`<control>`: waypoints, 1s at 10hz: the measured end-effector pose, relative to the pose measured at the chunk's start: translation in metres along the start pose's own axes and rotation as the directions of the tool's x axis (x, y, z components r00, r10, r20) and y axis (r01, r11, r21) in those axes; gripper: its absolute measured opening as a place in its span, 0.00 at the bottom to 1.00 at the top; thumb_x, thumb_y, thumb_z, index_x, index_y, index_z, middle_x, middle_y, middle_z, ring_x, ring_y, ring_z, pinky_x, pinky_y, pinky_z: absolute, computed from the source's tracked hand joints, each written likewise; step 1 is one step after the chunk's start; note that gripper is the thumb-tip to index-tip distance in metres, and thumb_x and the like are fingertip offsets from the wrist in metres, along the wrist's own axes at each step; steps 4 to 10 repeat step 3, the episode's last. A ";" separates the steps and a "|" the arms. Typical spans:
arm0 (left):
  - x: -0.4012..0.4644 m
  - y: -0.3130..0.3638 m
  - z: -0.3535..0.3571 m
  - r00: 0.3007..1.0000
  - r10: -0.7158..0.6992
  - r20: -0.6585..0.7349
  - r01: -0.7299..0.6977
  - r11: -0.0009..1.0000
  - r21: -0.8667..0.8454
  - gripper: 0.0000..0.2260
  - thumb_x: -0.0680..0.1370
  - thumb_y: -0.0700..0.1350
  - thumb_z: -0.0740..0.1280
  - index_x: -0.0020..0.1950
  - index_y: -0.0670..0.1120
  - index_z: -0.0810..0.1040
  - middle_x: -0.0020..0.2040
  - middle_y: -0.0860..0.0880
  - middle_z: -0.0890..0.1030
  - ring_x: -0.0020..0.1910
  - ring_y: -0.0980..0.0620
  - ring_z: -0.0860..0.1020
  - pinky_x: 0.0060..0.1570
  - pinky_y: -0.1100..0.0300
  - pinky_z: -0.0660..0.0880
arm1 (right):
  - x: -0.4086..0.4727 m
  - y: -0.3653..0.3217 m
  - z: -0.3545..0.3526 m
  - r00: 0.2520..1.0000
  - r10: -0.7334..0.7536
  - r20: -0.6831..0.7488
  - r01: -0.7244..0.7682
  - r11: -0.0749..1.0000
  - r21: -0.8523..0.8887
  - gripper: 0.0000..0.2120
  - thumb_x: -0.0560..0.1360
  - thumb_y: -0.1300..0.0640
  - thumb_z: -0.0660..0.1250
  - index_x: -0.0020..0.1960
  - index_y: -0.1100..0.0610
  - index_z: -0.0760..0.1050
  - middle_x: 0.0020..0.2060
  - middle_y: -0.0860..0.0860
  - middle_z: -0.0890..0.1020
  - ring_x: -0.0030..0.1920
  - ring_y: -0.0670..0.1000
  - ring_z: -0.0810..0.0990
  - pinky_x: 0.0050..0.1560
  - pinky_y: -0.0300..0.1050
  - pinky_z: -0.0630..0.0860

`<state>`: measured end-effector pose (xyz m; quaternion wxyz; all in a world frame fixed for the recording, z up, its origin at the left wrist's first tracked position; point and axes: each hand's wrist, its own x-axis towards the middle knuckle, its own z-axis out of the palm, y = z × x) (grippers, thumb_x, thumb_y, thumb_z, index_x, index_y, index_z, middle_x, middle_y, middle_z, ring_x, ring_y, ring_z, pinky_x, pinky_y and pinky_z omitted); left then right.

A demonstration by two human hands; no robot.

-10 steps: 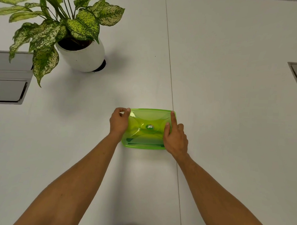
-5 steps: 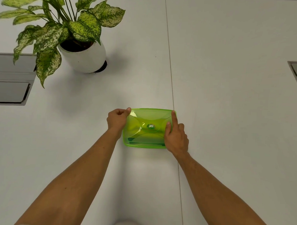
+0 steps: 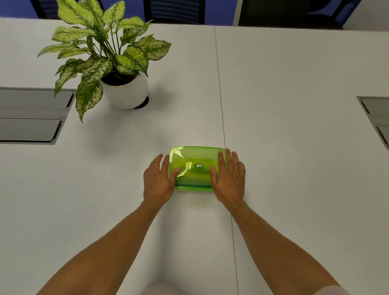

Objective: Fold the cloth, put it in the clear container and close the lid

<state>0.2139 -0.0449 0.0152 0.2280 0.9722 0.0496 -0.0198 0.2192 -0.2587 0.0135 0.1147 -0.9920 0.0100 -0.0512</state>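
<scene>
A clear green container (image 3: 196, 160) with its lid on lies on the white table (image 3: 299, 151), a small logo at the lid's middle. My left hand (image 3: 159, 181) rests flat at its left end, fingers spread, thumb on the lid. My right hand (image 3: 230, 179) lies flat over its right end, fingers stretched out on the lid. Neither hand grips anything. A dark band shows through the near wall; I cannot make out the cloth itself.
A potted plant (image 3: 123, 87) in a white pot stands at the back left. Grey cable hatches are set into the table at the far left (image 3: 27, 115) and far right (image 3: 384, 123). Dark chairs stand beyond the far edge.
Both hands have gone from pinching the container's ends to lying flat with fingers spread. The camera has tilted up, so the far table edge and chairs now show.
</scene>
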 end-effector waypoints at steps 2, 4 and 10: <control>-0.039 -0.008 -0.007 0.990 0.104 0.100 -0.114 0.988 0.107 0.38 0.77 0.67 0.39 0.77 0.44 0.60 0.77 0.42 0.63 0.77 0.43 0.58 0.73 0.44 0.56 | -0.033 0.011 -0.014 0.990 -0.095 0.101 0.096 0.995 -0.012 0.34 0.79 0.38 0.45 0.78 0.58 0.48 0.78 0.54 0.53 0.78 0.53 0.46 0.76 0.56 0.46; -0.057 -0.007 -0.005 0.983 0.152 0.103 -0.166 0.975 0.144 0.38 0.77 0.68 0.37 0.78 0.45 0.55 0.79 0.44 0.59 0.78 0.45 0.53 0.76 0.46 0.49 | -0.050 0.009 -0.022 0.991 -0.097 0.089 0.098 0.995 -0.016 0.34 0.79 0.37 0.44 0.78 0.57 0.47 0.78 0.53 0.53 0.78 0.52 0.46 0.76 0.56 0.45; -0.057 -0.007 -0.005 0.983 0.152 0.103 -0.166 0.975 0.144 0.38 0.77 0.68 0.37 0.78 0.45 0.55 0.79 0.44 0.59 0.78 0.45 0.53 0.76 0.46 0.49 | -0.050 0.009 -0.022 0.991 -0.097 0.089 0.098 0.995 -0.016 0.34 0.79 0.37 0.44 0.78 0.57 0.47 0.78 0.53 0.53 0.78 0.52 0.46 0.76 0.56 0.45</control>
